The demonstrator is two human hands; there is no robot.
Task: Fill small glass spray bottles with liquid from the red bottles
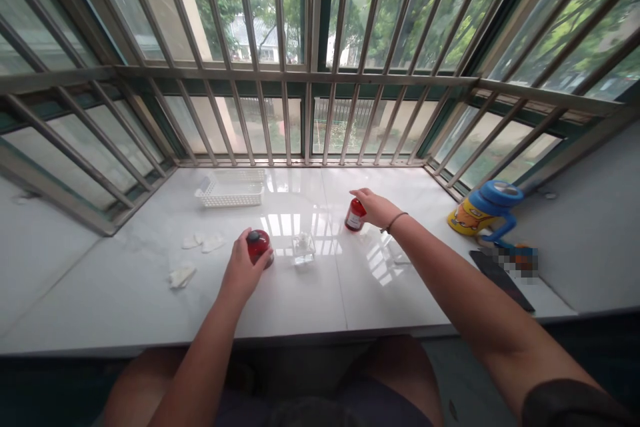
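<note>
My left hand (245, 259) is wrapped round a round red jar or bottle with a dark top (259, 244), which rests on the white sill. Further right, my right hand (374, 207) grips a red bottle with a pale label (355, 216) from above and the side; its top is partly covered by my fingers. Between the two hands stands a small clear glass or plastic container (303, 249). Another flat clear piece (399, 253) lies near my right forearm, partly hidden by it.
A white plastic basket (233, 199) stands at the back left. Crumpled white tissues or cloths (183, 276) lie at the left. On the right are a blue and yellow jug (483, 208) and a dark flat object (500, 279). Metal window bars (307, 120) rise behind.
</note>
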